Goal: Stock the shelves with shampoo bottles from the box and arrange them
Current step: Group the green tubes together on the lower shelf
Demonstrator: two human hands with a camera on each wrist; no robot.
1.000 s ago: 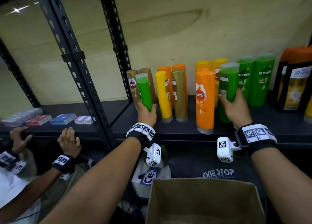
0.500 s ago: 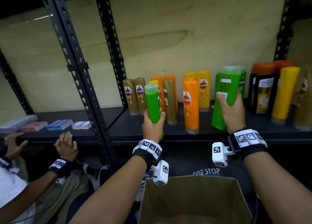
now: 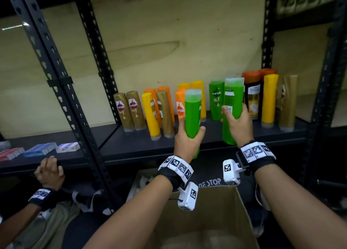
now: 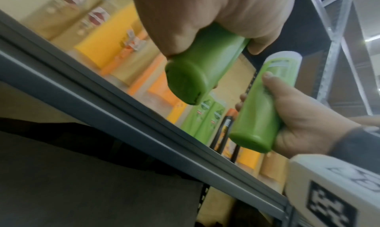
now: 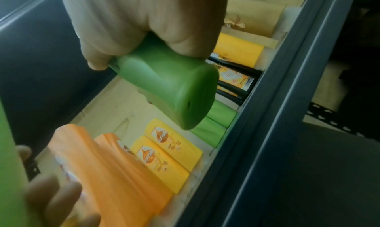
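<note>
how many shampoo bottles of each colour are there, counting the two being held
green bottles: 4 (2 held, 2 on the shelf)
yellow bottles: 4
gold bottles: 4
orange bottles: 3
black bottles with orange caps: 2
total: 17

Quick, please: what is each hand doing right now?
Left hand: closed, holding a green bottle.
Right hand: closed, holding another green bottle.

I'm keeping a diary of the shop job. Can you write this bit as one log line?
left hand: holds green bottle | right hand: holds second green bottle | both above shelf | box below
</note>
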